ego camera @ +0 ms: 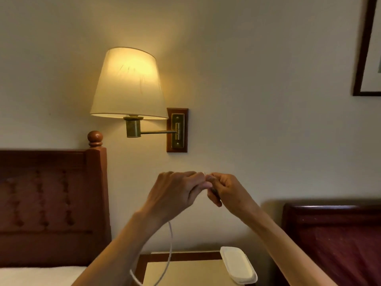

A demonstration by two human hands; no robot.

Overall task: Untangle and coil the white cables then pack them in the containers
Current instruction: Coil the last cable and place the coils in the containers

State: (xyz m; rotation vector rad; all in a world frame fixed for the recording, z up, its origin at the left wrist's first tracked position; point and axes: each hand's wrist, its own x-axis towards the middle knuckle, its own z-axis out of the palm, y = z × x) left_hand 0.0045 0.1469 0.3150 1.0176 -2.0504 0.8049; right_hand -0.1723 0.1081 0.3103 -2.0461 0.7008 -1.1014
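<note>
Both hands are raised in front of the wall, fingertips meeting. My left hand has its fingers curled and pinches a thin white cable that hangs from under it in a long loop down past the frame's bottom edge. My right hand has its fingers curled round the cable's end, with a small dark piece showing under the fingers. The cable between the two hands is mostly hidden. A white oval container with its lid on lies on the bedside table.
A lit wall lamp on a brass arm hangs above the hands. A wooden headboard with a white bed stands at the left, another dark red headboard at the right. A framed picture is at the top right.
</note>
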